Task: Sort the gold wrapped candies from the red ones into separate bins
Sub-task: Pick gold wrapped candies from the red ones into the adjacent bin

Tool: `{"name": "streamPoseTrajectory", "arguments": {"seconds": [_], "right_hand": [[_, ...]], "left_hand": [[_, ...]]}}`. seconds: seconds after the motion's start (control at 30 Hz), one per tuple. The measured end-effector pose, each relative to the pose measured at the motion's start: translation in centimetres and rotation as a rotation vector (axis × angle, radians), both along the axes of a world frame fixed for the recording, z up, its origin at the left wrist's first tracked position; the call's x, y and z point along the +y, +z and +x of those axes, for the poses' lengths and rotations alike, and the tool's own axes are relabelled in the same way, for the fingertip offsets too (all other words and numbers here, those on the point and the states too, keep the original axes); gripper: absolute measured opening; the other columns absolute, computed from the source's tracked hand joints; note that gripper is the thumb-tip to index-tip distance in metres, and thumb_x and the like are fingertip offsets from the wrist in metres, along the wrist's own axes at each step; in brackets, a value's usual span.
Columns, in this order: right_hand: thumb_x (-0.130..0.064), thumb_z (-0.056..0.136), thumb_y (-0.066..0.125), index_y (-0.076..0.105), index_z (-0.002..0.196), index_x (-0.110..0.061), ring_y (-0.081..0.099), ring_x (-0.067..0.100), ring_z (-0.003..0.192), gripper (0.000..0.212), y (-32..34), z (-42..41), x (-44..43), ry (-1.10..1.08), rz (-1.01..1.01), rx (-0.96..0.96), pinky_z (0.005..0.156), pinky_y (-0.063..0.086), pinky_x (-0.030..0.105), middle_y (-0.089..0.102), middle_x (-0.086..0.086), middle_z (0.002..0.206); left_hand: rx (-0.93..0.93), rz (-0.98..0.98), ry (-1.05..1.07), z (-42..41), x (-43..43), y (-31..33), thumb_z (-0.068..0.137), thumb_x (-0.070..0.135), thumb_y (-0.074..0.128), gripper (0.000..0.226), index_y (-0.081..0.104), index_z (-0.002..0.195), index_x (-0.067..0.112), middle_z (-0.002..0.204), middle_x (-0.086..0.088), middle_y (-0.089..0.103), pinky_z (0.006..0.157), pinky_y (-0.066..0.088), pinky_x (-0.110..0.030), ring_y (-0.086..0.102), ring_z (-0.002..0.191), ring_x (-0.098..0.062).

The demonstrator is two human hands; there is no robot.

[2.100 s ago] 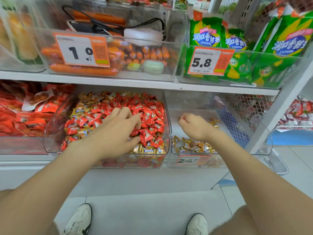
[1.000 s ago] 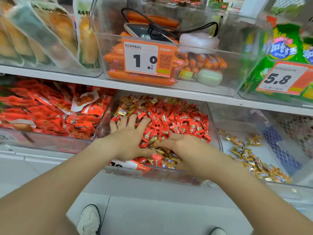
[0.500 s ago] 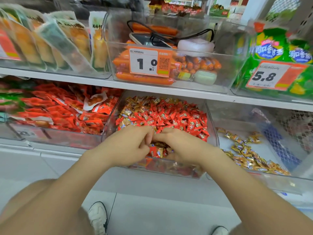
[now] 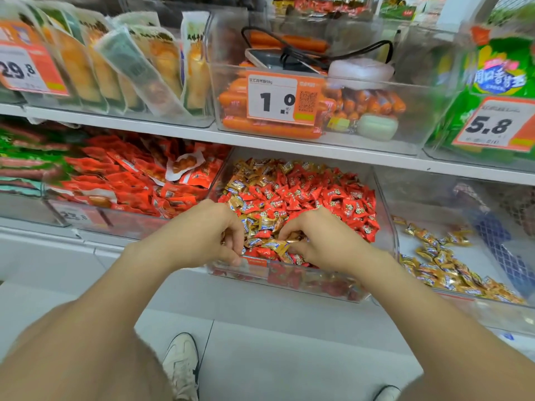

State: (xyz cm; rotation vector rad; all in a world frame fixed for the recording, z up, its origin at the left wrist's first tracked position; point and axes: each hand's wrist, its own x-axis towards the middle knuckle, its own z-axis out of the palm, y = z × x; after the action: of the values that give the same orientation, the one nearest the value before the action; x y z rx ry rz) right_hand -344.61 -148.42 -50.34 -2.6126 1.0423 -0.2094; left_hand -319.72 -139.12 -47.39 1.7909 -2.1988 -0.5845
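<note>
A clear middle bin (image 4: 385,215) on the lower shelf holds red wrapped candies (image 4: 333,198) mixed with gold wrapped candies (image 4: 260,221). Both hands are in its front part. My left hand (image 4: 211,230) is curled with its fingertips in the gold candies. My right hand (image 4: 321,238) pinches a gold candy (image 4: 275,243) that lies between the two hands. To the right, a second clear bin (image 4: 492,302) holds only gold candies (image 4: 440,264).
Left of the mixed bin, another bin holds red snack packets (image 4: 130,180). The upper shelf (image 4: 260,137) carries bins of sausages (image 4: 269,128), pouches and green bags with price tags. My shoes (image 4: 182,369) stand on the tiled floor below.
My right hand came over from the gold bin into the mixed bin. Both hands have closed in at the bin's front and spread slightly apart, fingers working in the gold candies.
</note>
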Motion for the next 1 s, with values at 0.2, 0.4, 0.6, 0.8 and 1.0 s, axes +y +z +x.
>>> {"name": "streamPoseTrajectory", "arguments": {"seconds": [0.2, 0.4, 0.6, 0.8, 1.0], "right_hand": [[-0.023, 0.091, 0.082, 0.081, 0.097, -0.032, 0.062, -0.003, 0.077, 0.01, 1.6, -0.6, -0.1, -0.158, -0.002, -0.168, 0.075, 0.045, 0.02, 0.07, -0.018, 0.082], [-0.026, 0.091, 0.084, 0.079, 0.095, -0.03, 0.066, 0.004, 0.047, 0.008, 3.3, -1.4, 0.4, -0.296, 0.102, -0.434, 0.059, 0.046, 0.008, 0.069, -0.02, 0.065], [-0.015, 0.092, 0.082, 0.079, 0.103, -0.016, 0.074, 0.028, 0.064, 0.012, 5.0, -3.6, 1.0, -0.395, 0.493, -0.742, 0.057, 0.061, 0.037, 0.076, 0.018, 0.085], [-0.015, 0.084, 0.081, 0.075, 0.109, -0.009, 0.066, 0.023, 0.061, 0.027, 6.3, -9.3, 1.1, -0.401, 0.746, -0.834, 0.049, 0.051, 0.024, 0.07, 0.007, 0.083], [-0.004, 0.095, 0.074, 0.071, 0.109, -0.005, 0.06, 0.023, 0.06, 0.014, 4.3, -15.8, 0.6, -0.625, 0.606, -0.956, 0.051, 0.05, 0.028, 0.064, 0.015, 0.084]], "left_hand": [[0.157, -0.147, -0.003, -1.6, -0.8, -0.9, 0.094, 0.033, 0.075, 0.008, 0.074, 0.1, 0.037, 0.082, 0.011, 0.069, 0.069, 0.055, -0.025, 0.066, 0.077, -0.007], [0.058, -0.112, -0.015, -5.4, -2.8, -1.5, 0.08, 0.066, 0.077, 0.039, 0.074, 0.101, 0.033, 0.085, 0.016, 0.067, 0.072, 0.055, -0.027, 0.063, 0.076, 0.0], [-0.148, -0.043, -0.012, -7.6, -4.8, -2.0, 0.072, 0.052, 0.088, 0.048, 0.077, 0.111, 0.026, 0.093, 0.009, 0.069, 0.079, 0.059, -0.039, 0.066, 0.087, -0.015], [-0.36, -0.057, -0.014, -9.4, -5.6, -2.3, 0.08, 0.03, 0.072, 0.025, 0.074, 0.103, 0.021, 0.096, -0.004, 0.069, 0.073, 0.062, -0.045, 0.068, 0.092, -0.031], [-0.338, -0.139, 0.023, -11.3, -5.3, -1.5, 0.088, 0.005, 0.055, 0.028, 0.073, 0.098, 0.024, 0.1, -0.004, 0.065, 0.077, 0.06, -0.042, 0.066, 0.093, -0.03]]}}
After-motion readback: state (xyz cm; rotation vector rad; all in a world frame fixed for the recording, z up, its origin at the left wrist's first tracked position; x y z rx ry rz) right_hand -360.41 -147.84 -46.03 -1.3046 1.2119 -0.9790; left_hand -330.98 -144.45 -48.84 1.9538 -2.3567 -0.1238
